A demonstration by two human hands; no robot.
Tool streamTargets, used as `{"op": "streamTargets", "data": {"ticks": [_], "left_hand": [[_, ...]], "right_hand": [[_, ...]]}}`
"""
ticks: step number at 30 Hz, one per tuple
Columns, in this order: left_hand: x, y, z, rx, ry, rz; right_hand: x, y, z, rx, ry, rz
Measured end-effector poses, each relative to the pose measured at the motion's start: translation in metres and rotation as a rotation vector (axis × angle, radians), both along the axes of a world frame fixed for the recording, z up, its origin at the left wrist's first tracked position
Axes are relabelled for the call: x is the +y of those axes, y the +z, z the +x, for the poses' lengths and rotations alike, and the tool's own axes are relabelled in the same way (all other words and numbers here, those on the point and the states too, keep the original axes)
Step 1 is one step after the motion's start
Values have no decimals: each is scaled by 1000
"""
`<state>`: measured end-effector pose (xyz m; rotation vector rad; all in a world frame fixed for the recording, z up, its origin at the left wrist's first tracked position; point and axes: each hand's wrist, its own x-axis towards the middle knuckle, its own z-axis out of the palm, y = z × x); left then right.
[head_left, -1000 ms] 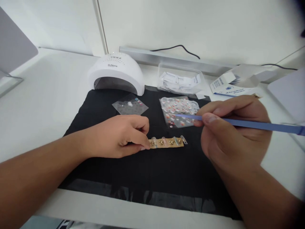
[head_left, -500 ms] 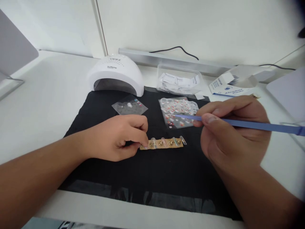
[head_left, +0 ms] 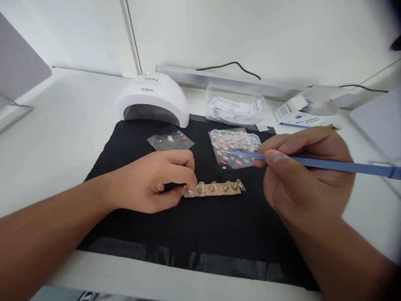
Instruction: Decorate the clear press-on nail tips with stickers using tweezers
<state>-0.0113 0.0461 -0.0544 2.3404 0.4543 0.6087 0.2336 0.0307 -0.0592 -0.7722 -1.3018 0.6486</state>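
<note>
At frame centre the left hand [head_left: 153, 179] pinches the tan nail strip [head_left: 214, 189] to steady it on the black mat [head_left: 140, 225]; the right hand [head_left: 300, 171] grips a blue stick [head_left: 328, 164], tip over the sticker sheet [head_left: 234, 147].

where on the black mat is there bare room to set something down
Bare black mat lies in front of the nail strip and left of the small sticker sheet. Crowded between strip, large sticker sheet and lamp.

On the black cloth mat [head_left: 194, 234], the tan nail-tip strip [head_left: 216, 189] lies before the clear sticker sheet [head_left: 235, 147]; the white domed nail lamp [head_left: 152, 99] stands behind-left.
</note>
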Motion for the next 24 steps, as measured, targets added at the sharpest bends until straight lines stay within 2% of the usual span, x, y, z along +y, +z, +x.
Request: {"op": "streamTargets", "data": {"ticks": [9, 17, 24], "left_hand": [[-1, 2, 0, 122, -9, 81], [0, 2, 3, 44, -6, -39], [-1, 0, 5, 140, 81, -107]], "right_hand": [[0, 0, 0, -24, 8, -3], [3, -2, 1, -32, -3, 22], [2, -1, 1, -19, 8, 15]]}}
